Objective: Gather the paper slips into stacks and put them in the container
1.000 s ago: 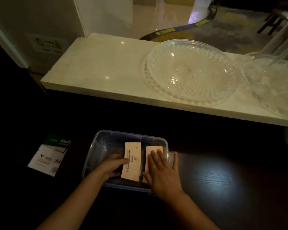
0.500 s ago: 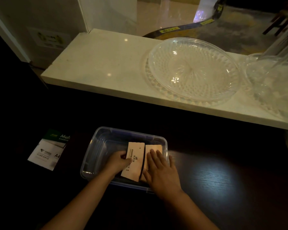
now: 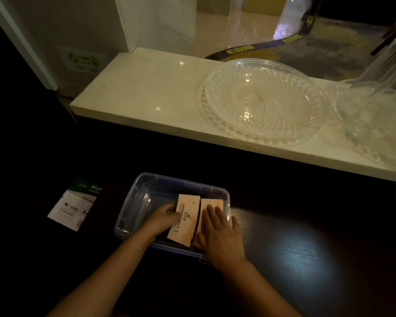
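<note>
Slips: two stacks, both inside clear container (image 3: 133, 209), which sits on dark counter (image 3: 306, 248).

L hand (image 3: 164, 217): reaches into container from near side. Grip is closed on left stack (image 3: 185, 219) at its left long edge; fingertips lie on top face, thumb position cannot be seen. Stack extends to the right of the grip and away from it, near end raised over container's near wall, so stack is tilted. Printed text visible on top face.

R hand (image 3: 220, 229): flat, fingers spread, palm down on right stack (image 3: 212, 203). Grip is not closed; hand presses on top rather than pinching. Only far end of that stack shows beyond the fingertips; rest is hidden under the hand. Little-finger side of hand overlaps container's right rim.

Stack relation: the two lie side by side, long edges just beside each other w/ a narrow dark gap between; contact cannot be told.

Left of L hand, container interior shows bare floor. Further left, on counter, well apart from both grips: paper ream wrapper (image 3: 73, 204), partly in shadow.

Beyond both hands: white ledge (image 3: 146, 92) carrying glass dish (image 3: 263, 99).
</note>
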Demonstrator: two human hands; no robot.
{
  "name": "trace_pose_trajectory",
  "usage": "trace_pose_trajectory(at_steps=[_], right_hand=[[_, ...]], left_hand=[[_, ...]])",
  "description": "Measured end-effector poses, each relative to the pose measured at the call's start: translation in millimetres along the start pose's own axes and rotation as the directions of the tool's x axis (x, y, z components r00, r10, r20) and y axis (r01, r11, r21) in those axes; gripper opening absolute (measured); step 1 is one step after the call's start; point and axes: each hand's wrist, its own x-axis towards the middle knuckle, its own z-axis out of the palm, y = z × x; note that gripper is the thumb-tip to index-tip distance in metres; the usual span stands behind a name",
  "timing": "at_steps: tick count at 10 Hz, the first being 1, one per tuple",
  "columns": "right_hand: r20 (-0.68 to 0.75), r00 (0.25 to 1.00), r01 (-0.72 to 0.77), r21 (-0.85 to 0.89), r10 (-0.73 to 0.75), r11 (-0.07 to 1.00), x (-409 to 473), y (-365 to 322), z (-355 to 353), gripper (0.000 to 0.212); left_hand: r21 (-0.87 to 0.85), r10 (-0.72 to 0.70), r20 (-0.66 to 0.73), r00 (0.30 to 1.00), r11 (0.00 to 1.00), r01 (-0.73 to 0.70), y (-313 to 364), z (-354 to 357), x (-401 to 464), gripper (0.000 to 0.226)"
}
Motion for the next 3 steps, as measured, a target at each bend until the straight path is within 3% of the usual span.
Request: trace_pose_trajectory(at_steps=[2, 3], right_hand=[[-0.046, 0.999, 0.029, 0.052, -0.026, 0.998, -4, -1, -8, 0.064], [-0.201, 0.978, 0.064, 0.008, -0.062, 0.998, -5, -8, -16, 0.060]], left_hand=[[0.009, 0.061, -0.152, 0.986, 0.998, -0.061, -4, -20, -25, 0.033], [0.050, 0.154, -0.218, 0.964, 0.988, -0.147, -6, -28, -39, 0.030]])
